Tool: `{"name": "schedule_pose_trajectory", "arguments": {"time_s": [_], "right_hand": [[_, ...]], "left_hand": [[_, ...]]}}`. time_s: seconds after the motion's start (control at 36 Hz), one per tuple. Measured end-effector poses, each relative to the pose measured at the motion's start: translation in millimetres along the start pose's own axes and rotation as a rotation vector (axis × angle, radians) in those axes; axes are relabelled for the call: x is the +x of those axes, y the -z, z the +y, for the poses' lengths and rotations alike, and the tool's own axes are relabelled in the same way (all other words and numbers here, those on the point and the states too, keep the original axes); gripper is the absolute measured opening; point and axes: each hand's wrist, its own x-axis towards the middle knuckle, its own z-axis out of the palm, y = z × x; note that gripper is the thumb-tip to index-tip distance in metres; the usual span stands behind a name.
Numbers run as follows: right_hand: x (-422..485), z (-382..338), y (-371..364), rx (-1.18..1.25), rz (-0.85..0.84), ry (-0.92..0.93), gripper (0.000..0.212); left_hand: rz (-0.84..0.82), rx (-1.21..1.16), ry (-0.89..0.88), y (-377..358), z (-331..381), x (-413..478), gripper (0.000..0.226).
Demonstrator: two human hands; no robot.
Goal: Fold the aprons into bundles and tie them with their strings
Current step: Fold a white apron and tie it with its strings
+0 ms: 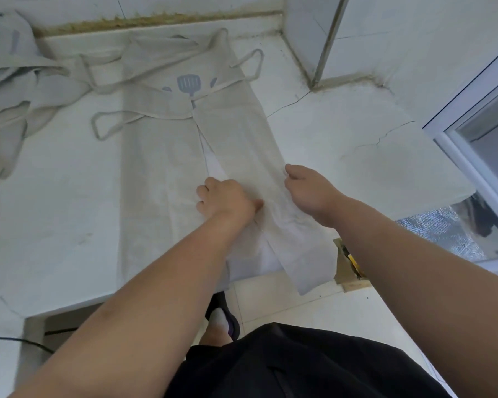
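Left hand (227,199): knuckles down on the apron (156,168) near its middle line, fingers curled, thumb pressed flat where the two folded-in flaps meet. Can't tell if any cloth is pinched under the fingers.

Right hand (311,193): just beside it, fingers curled over the outer edge of the right flap (242,139), holding that fold. The hands are apart, with the width of the flap between them.

The apron lies lengthwise on the white counter (55,211), bib end away from me, both long sides turned in toward the centre. The right flap runs skewed, and its near end hangs off the counter's front edge. A grey spatula print (187,83) shows near the bib.

Strings (98,127): loose loops trail out on both sides up by the waist, none tied.

Handling: thin, light, limp cloth that creases easily and won't hold a fold unless pressed. It looks likely to slide on the smooth counter, so one hand should pin it while the other moves. Best to take hold at the folded edges and hem corners, not the middle. I'd keep the strings free of the folds, since they are needed last.

A second apron (9,90) lies crumpled at far left, untouched. There is a window (486,124) to the right.
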Motion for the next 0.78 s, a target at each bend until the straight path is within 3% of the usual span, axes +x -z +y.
{"name": "schedule_pose_trajectory", "arguments": {"time_s": [0.17,0.31,0.42,0.47,0.56,0.67,0.78], "right_hand": [[4.9,7.7,-3.7,0.015,-0.047,-0.001,0.056],[3.2,14.5,-6.2,-0.032,-0.04,-0.052,0.041],[0.9,11.8,-6.4,-0.054,-0.005,-0.059,0.044],[0.1,13.4,-5.0,-0.018,0.009,-0.068,0.042],[-1.5,16.7,-5.0,0.097,-0.051,-0.147,0.042],[-10.1,16.5,-5.4,0.452,-0.168,-0.312,0.028],[-9.7,16.8,-10.1,0.489,-0.231,-0.259,0.018]], "left_hand": [[-0.036,-0.01,0.032,2.6,3.9,3.5,0.06],[-0.011,0.032,-0.016,-0.5,2.8,2.4,0.039],[-0.035,0.01,-0.113,2.5,-3.6,0.9,0.029],[-0.065,-0.165,-0.213,8.2,-13.1,-1.6,0.024],[-0.137,-0.623,-0.239,22.1,-32.0,-7.2,0.023],[-0.118,-0.827,-0.132,28.4,-61.0,-6.6,0.017],[-0.131,-0.906,-0.079,28.0,-66.8,-9.1,0.01]]}}
